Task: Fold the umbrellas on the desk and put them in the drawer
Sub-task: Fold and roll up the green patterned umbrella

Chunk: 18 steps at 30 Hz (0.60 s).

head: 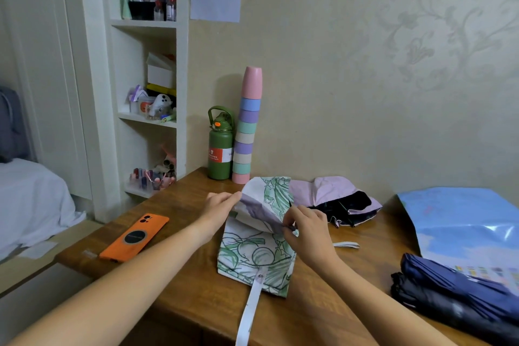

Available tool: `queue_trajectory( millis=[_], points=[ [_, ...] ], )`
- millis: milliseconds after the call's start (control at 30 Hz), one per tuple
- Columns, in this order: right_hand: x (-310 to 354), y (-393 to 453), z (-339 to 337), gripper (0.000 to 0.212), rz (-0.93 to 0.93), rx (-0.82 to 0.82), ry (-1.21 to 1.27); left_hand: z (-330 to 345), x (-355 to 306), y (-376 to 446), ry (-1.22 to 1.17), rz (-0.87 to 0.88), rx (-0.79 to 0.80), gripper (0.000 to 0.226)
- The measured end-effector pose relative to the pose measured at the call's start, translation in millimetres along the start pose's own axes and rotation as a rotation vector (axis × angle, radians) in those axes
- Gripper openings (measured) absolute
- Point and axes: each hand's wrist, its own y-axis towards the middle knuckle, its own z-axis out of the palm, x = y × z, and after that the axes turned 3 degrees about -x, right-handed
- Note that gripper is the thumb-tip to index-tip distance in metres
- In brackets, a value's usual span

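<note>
A white umbrella with green leaf drawings (254,255) lies collapsed in the middle of the wooden desk (185,284). Its white strap hangs over the front edge. My left hand (222,205) pinches the raised upper fold of its canopy at the left. At the right edge of that fold, my right hand (307,226) pinches the cloth beside a dark rib tip. A pink umbrella with black lining (337,199) lies loosely crumpled behind. At the desk's right edge rest a navy umbrella (460,289) and a black one (438,309). No drawer is in view.
An orange phone (134,237) lies at the desk's left. A green bottle (220,154) and a tall stack of pastel cups (247,132) stand against the wall. A blue plastic bag (460,222) sits at the right. White shelves stand left of the desk.
</note>
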Motion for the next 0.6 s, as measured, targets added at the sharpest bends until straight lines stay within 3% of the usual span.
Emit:
queue_trajectory(
  millis=[133,267,333,400,500,600],
  points=[
    [-0.6,-2.5,-1.0,0.020,-0.034,0.086,-0.043,-6.1,-2.0,-0.3,-0.053,-0.072,0.075,0.025],
    [1.5,-5.8,-0.4,0.043,-0.073,0.211,-0.164,-17.1,4.6,1.9,0.070,-0.260,0.125,0.048],
    [6.7,-7.7,-0.3,0.028,-0.095,0.263,-0.199,-20.6,11.1,2.8,0.152,-0.301,0.144,0.059],
    [11.6,-10.9,-0.1,0.019,-0.135,0.310,-0.252,-24.7,13.6,0.2,0.230,-0.346,0.167,0.056],
    [14.4,-17.0,4.1,0.015,-0.190,0.287,-0.255,-28.9,14.9,0.0,0.274,-0.394,0.206,0.035],
    [18.6,-23.7,6.4,0.037,-0.168,0.306,-0.294,-29.3,15.3,-2.8,0.281,-0.416,0.209,0.036]
  ],
)
